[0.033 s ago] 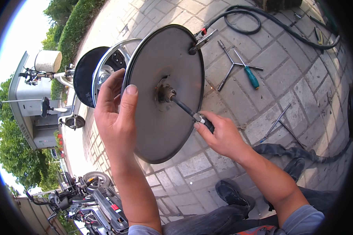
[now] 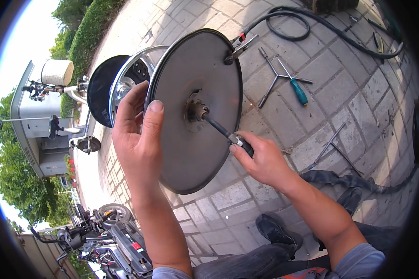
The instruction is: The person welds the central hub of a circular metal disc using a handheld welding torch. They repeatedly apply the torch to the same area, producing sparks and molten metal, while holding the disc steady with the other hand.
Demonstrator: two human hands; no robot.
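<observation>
A large round grey metal disc (image 2: 195, 153) with a dark rim, seemingly a stool base, is tilted toward me. Behind it show a chrome ring (image 2: 121, 88) and a black round pad (image 2: 100, 100). My left hand (image 2: 137, 135) grips the disc's left edge, thumb on the near face and fingers behind. In my right hand (image 2: 260, 160) is a black welding torch (image 2: 223, 131), its neck pointing at the rusty, scorched hub (image 2: 198, 110) at the disc's middle. A metal clamp (image 2: 239, 50) bites the disc's upper right rim.
A black cable (image 2: 328, 35) loops away from the clamp. On the paving lie a Y-shaped wrench (image 2: 277, 75), a green-handled screwdriver (image 2: 299, 92), a T-shaped tool (image 2: 331, 143) and pliers (image 2: 379, 43). A dark hose (image 2: 340, 180) runs near my shoes. Two-wheelers (image 2: 116, 242) stand at left.
</observation>
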